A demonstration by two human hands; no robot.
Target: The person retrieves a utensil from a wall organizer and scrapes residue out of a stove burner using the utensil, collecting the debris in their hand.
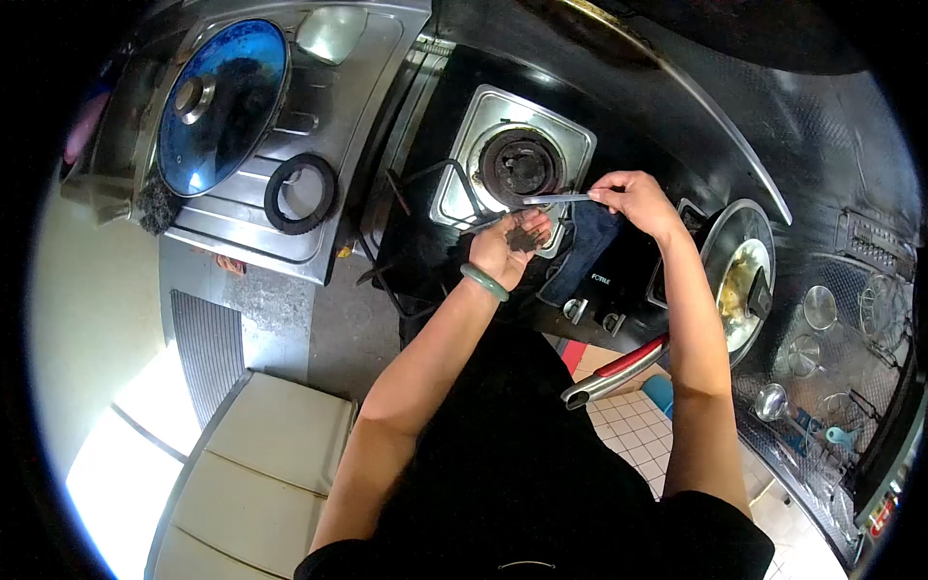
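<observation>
My right hand (633, 200) pinches a thin grey tool (559, 198), which reaches left over the front edge of the square metal burner tray (471, 129). Just below the tool, my left hand (506, 246) is palm up with curled fingers, cupping dark crumbly debris (523, 239). A green bangle (484, 281) circles that wrist. Behind both hands sits the round, dirty burner (522, 164). A dark blue cloth (583, 253) lies on the black stove between my forearms. The black pot support (399, 282) rests at the left of the burner, partly behind my left hand.
At the left, a blue-tinted glass lid (224, 106) and a black ring (301, 194) sit on the metal sink drainboard (333, 126). On the right stands a lidded pan (737, 280) with a red-and-silver handle (619, 370) jutting toward me. Ladles (771, 401) are farther right.
</observation>
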